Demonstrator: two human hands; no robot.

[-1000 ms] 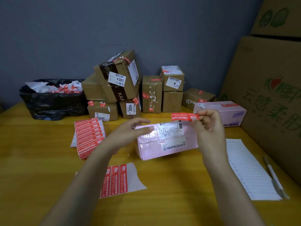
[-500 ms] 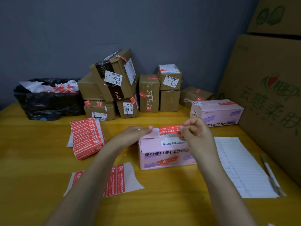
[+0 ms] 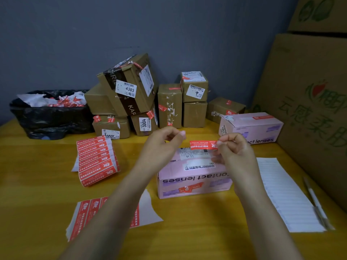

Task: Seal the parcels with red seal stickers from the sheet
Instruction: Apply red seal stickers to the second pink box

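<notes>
A pink contact-lens parcel (image 3: 195, 177) lies on the yellow table in front of me, a white shipping label on top and a red seal on its near face. My right hand (image 3: 233, 150) pinches the right end of a loose red seal sticker (image 3: 203, 145), held level just above the parcel's far edge. My left hand (image 3: 162, 144) hovers left of the sticker with fingers curled, a small gap between them, holding nothing I can see. A partly used sticker sheet (image 3: 84, 216) lies near me, partly under my left forearm.
A folded stack of sticker sheets (image 3: 95, 160) lies to the left. Brown sealed parcels (image 3: 131, 94) are piled at the back beside a black waste bag (image 3: 50, 113). A second pink parcel (image 3: 251, 126), a white backing sheet (image 3: 281, 192), a pen (image 3: 315, 203) and large cartons (image 3: 309, 109) are on the right.
The pink parcel was tipped back flat onto the table. My right hand brought the sticker down towards it and now holds it slightly higher. My left hand has lifted off the parcel.
</notes>
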